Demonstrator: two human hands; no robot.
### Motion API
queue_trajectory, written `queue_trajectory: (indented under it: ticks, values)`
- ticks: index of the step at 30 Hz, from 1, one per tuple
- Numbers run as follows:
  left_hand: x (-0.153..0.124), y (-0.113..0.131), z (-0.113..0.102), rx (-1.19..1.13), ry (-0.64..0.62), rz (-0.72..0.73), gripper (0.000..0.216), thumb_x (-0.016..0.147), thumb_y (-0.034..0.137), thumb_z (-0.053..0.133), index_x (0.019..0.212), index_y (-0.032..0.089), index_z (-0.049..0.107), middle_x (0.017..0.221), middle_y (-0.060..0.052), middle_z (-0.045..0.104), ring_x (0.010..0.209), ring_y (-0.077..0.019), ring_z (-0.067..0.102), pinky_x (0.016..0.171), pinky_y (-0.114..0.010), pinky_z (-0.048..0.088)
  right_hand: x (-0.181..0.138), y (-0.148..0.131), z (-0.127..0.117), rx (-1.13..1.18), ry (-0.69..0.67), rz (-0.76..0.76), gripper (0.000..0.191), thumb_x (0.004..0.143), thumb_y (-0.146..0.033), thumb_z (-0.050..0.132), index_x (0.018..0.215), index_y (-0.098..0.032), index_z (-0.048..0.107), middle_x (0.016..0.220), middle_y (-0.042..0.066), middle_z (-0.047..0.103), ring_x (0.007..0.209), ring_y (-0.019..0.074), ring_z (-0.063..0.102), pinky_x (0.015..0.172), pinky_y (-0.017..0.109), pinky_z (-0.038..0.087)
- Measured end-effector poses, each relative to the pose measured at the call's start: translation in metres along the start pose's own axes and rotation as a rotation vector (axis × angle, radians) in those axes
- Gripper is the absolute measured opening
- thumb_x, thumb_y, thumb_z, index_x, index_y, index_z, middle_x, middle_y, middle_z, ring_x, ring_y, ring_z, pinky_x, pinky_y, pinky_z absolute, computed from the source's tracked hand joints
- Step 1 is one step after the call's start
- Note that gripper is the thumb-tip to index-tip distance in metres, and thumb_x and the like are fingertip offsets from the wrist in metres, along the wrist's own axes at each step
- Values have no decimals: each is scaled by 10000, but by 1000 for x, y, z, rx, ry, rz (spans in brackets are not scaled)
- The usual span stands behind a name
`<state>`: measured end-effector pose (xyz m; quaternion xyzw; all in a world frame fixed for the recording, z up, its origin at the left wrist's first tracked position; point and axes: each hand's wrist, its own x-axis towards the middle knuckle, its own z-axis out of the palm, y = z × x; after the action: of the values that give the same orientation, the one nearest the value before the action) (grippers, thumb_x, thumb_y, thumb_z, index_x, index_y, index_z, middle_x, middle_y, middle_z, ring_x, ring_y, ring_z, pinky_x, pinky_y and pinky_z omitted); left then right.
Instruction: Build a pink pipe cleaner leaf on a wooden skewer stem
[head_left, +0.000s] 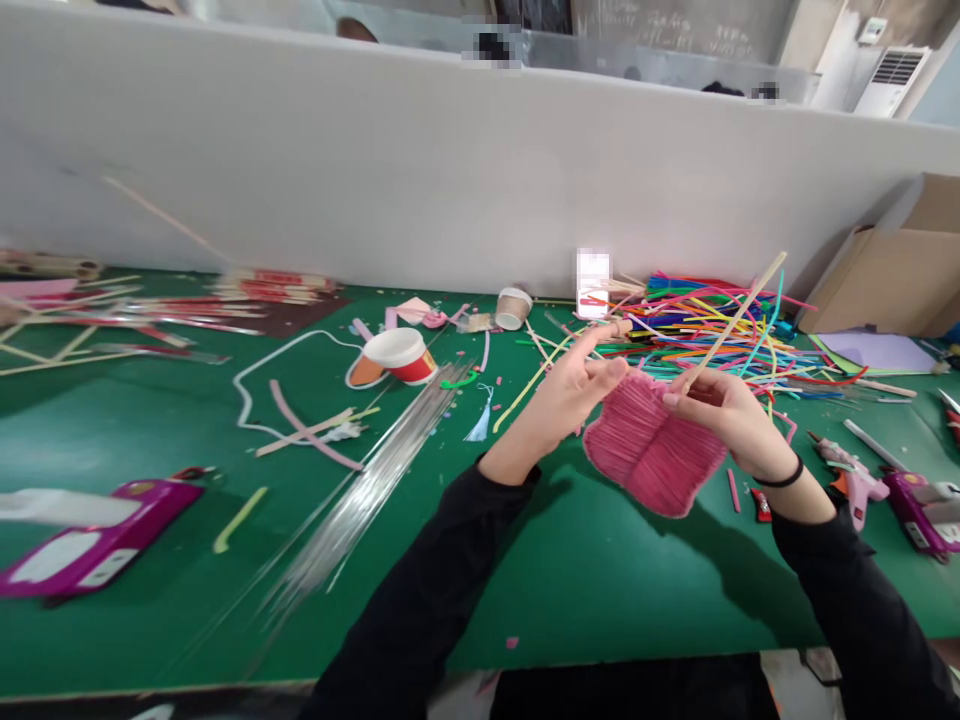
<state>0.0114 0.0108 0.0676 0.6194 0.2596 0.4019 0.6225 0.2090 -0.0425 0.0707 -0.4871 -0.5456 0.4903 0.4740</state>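
Note:
Above the green table, a pink ribbed piece (656,445), apparently rows of pipe cleaners set side by side, hangs between my hands. My left hand (574,395) has its thumb on the upper left edge of that piece, with the index finger stretched out past it. In my right hand (716,405), a thin wooden stick (739,320) is pinched between thumb and fingers at the piece's top edge. The stick slants up to the right. Whether it is attached to the pink piece I cannot tell; the fingers cover its lower end.
Behind my hands lies a heap of coloured pipe cleaners (690,325) beside a phone (593,285). Leftward are a paper cup (397,355), a bundle of thin wires (367,490) and a purple device (105,530). A glue gun (851,480) and a cardboard box (885,270) stand right.

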Motion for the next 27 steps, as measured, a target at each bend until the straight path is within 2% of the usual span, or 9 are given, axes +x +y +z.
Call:
queue_trajectory:
  ticks: [4,8,12,15,18,21,23,25,27]
  values:
    - [-6,-4,-6,9,-108,-80,829,731,336,821,1445,223,415,1131,-119,714,977,-237,698,802,-320,562,-3,10,3,57,28,47,345,694,-481,796,771,-193,621,791,-4,650,739,145,600,726,291,475]
    - [-23,-20,-14,61,-115,-118,730,727,237,813,1392,288,516,1378,-101,595,1158,-267,637,909,-366,555,-16,25,-5,-37,-69,84,407,782,-569,691,941,-196,659,934,53,707,827,189,659,736,315,508]
    - [-39,-44,-34,-103,-59,-254,779,761,222,776,1461,289,440,1289,-121,658,1118,-287,667,875,-380,574,-31,46,-23,-555,96,68,332,917,-491,530,1040,-198,629,928,86,716,799,214,675,704,339,509]
    - [-45,-58,-47,-211,-16,-330,847,769,199,760,1507,302,356,1256,-108,679,1087,-267,681,881,-344,561,-33,67,-19,-1040,68,92,191,913,-313,558,1028,-164,594,876,102,705,832,239,674,752,346,493]
    - [-47,-64,-51,-249,-12,-384,886,754,176,769,1516,286,331,1230,-97,691,1038,-246,691,884,-331,548,-22,87,-3,-1275,13,126,273,886,-256,606,1113,-120,536,1054,195,681,991,295,660,788,352,484]
    - [-48,-60,-50,-257,-38,-386,860,740,162,781,1491,268,377,1240,-89,684,1029,-228,684,894,-319,531,-5,96,2,-1271,-12,220,289,893,-182,557,1159,-82,507,967,195,694,883,283,684,694,331,471]
    - [-50,-57,-50,-269,-55,-373,828,746,165,780,1476,260,402,1230,-87,688,1027,-224,681,892,-316,525,3,95,-8,-1180,-28,237,376,876,-182,564,1230,-90,473,822,99,695,756,231,676,630,294,454]
    - [-51,-54,-51,-283,-64,-366,813,756,168,774,1474,259,404,1194,-84,702,1016,-221,682,885,-317,521,2,88,-23,-861,17,310,526,843,-249,614,1315,-113,426,683,-6,636,616,184,622,560,266,431]
    - [-53,-52,-51,-297,-74,-351,813,761,164,769,1477,260,397,1159,-77,714,1000,-212,683,877,-312,518,-7,78,-36,-485,108,380,635,790,-302,668,1345,-130,412,675,-36,605,564,155,583,534,259,439]
